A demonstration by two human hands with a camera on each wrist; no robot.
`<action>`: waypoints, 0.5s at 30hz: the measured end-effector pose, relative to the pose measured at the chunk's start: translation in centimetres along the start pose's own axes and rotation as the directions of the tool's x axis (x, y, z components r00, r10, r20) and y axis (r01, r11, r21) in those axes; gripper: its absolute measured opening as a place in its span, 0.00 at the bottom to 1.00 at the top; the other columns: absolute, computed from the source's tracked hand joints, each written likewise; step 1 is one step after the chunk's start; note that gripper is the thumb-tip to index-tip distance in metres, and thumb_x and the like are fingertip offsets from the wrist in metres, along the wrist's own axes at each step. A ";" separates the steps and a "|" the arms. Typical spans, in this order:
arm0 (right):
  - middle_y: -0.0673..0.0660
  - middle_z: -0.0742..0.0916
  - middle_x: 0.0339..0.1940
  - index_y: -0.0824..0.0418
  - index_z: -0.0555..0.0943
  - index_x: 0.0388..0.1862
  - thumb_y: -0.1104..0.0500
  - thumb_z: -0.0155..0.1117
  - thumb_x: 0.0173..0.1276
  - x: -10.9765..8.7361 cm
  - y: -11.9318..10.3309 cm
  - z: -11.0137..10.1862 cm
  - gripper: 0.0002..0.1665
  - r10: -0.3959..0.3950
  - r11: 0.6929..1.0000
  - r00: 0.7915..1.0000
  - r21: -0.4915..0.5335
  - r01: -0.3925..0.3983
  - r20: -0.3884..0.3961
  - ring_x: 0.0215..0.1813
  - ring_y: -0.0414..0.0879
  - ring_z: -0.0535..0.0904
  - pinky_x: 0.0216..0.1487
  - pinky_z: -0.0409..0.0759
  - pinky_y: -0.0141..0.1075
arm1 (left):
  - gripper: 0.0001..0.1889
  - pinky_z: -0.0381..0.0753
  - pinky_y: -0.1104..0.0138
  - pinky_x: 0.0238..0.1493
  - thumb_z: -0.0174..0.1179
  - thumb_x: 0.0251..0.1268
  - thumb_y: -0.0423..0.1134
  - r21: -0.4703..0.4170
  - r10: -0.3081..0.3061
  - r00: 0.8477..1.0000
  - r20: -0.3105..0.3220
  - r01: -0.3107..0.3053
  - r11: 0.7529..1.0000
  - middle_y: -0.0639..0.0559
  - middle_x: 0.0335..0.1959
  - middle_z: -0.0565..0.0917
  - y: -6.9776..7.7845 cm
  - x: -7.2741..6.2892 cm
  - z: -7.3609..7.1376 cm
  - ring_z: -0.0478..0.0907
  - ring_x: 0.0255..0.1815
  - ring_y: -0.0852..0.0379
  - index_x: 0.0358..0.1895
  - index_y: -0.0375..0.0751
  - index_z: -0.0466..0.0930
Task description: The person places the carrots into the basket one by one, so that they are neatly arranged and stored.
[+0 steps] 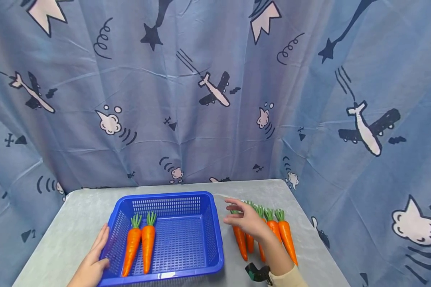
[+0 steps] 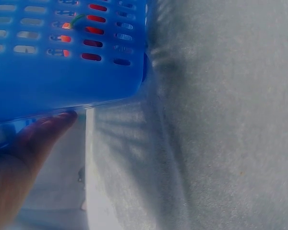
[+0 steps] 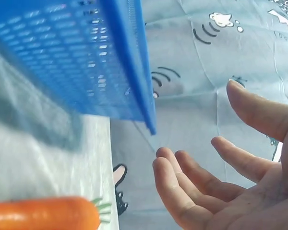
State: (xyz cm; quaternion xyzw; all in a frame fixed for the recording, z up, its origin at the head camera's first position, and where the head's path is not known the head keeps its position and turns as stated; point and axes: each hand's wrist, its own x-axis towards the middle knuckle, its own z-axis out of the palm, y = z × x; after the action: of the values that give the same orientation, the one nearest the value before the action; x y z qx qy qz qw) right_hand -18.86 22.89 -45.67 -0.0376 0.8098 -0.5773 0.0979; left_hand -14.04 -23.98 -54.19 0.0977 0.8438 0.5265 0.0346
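Observation:
In the head view, a blue plastic basket [image 1: 218, 239] with slotted walls stands on the table. Two orange toy-like carrots [image 1: 132, 246] with green tops lie side by side in its left half. My left hand [image 1: 92, 261] rests against the basket's left side, fingers straight along the outer wall and thumb by the rim; in the left wrist view only part of that hand [image 2: 33, 148] shows. Raised over a row of several carrots [image 1: 286, 239] right of the basket, my right hand [image 1: 249, 221] holds nothing. The right wrist view shows its fingers [image 3: 197, 187] spread and slightly bent.
A whitish cloth covers the table [image 1: 82, 215]. Behind and beside it hangs a blue curtain [image 1: 172, 99] printed with airplanes and clouds. A dark band-like device [image 1: 257, 273] sits at the right wrist, by a cream sleeve [image 1: 289, 278].

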 end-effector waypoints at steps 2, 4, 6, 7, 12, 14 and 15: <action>0.66 0.78 0.69 0.55 0.71 0.74 0.56 0.73 0.64 -0.2 0.5 -0.4 0.39 0.011 1.000 1.000 -0.001 -0.011 -0.015 0.62 0.59 0.81 0.57 0.83 0.48 | 0.49 0.31 0.95 0.56 0.47 0.49 0.17 0.015 0.027 1.000 -0.014 -0.027 1.000 0.28 0.81 0.34 -0.1 0.0 0.1 0.22 0.79 0.66 0.79 0.26 0.37; 0.68 0.77 0.69 0.54 0.71 0.74 0.56 0.73 0.64 -0.4 1.1 -0.9 0.39 0.024 1.000 0.999 0.004 -0.024 -0.038 0.63 0.61 0.80 0.58 0.82 0.49 | 0.49 0.31 0.95 0.56 0.47 0.49 0.17 0.025 0.047 0.999 -0.024 -0.046 0.999 0.27 0.81 0.35 -0.2 0.0 0.1 0.23 0.78 0.73 0.79 0.25 0.37; 0.68 0.77 0.69 0.54 0.72 0.73 0.55 0.73 0.63 -0.6 1.7 -1.4 0.39 0.039 0.999 0.997 0.000 -0.039 -0.069 0.64 0.61 0.79 0.59 0.82 0.49 | 0.49 0.31 0.95 0.56 0.47 0.49 0.17 0.025 0.048 0.999 -0.026 -0.047 0.999 0.27 0.81 0.35 -0.3 0.0 0.1 0.23 0.78 0.71 0.79 0.25 0.37; 0.68 0.77 0.69 0.54 0.72 0.73 0.55 0.73 0.63 -0.7 2.1 -1.7 0.39 0.046 0.999 0.995 -0.006 -0.047 -0.086 0.64 0.61 0.79 0.59 0.82 0.50 | 0.49 0.31 0.95 0.56 0.48 0.49 0.17 0.026 0.042 0.999 -0.026 -0.041 0.999 0.28 0.81 0.35 -0.2 0.0 0.1 0.23 0.77 0.75 0.79 0.25 0.37; 0.67 0.79 0.67 0.54 0.74 0.71 0.57 0.72 0.64 -1.2 4.0 -3.4 0.36 0.079 0.994 0.981 -0.056 -0.090 -0.178 0.61 0.60 0.81 0.59 0.81 0.51 | 0.49 0.32 0.95 0.56 0.47 0.48 0.17 0.021 0.054 0.998 -0.027 -0.053 0.998 0.29 0.81 0.35 -0.3 0.0 0.1 0.25 0.72 0.87 0.79 0.25 0.37; 0.67 0.79 0.67 0.55 0.73 0.72 0.57 0.72 0.64 -1.4 4.7 -4.1 0.36 0.085 0.993 0.976 -0.062 -0.100 -0.200 0.61 0.59 0.81 0.59 0.82 0.50 | 0.49 0.33 0.95 0.58 0.47 0.47 0.16 0.032 0.103 0.994 -0.043 -0.102 0.994 0.27 0.81 0.36 -0.5 0.0 0.2 0.28 0.69 0.91 0.78 0.23 0.39; 0.68 0.78 0.68 0.56 0.73 0.72 0.57 0.72 0.65 -1.5 5.0 -4.4 0.36 0.088 0.993 0.975 -0.060 -0.102 -0.206 0.61 0.59 0.82 0.59 0.82 0.50 | 0.49 0.33 0.95 0.58 0.47 0.46 0.16 0.040 0.125 0.991 -0.052 -0.123 0.992 0.28 0.81 0.36 -0.6 0.0 0.3 0.29 0.67 0.94 0.78 0.22 0.40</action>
State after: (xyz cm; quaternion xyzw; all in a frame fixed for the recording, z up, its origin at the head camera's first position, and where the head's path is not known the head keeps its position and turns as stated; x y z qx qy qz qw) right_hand -18.02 28.91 -48.78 0.0569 0.8362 -0.5439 0.0411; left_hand -14.07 -23.99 -54.83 0.1365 0.8463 0.5144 -0.0229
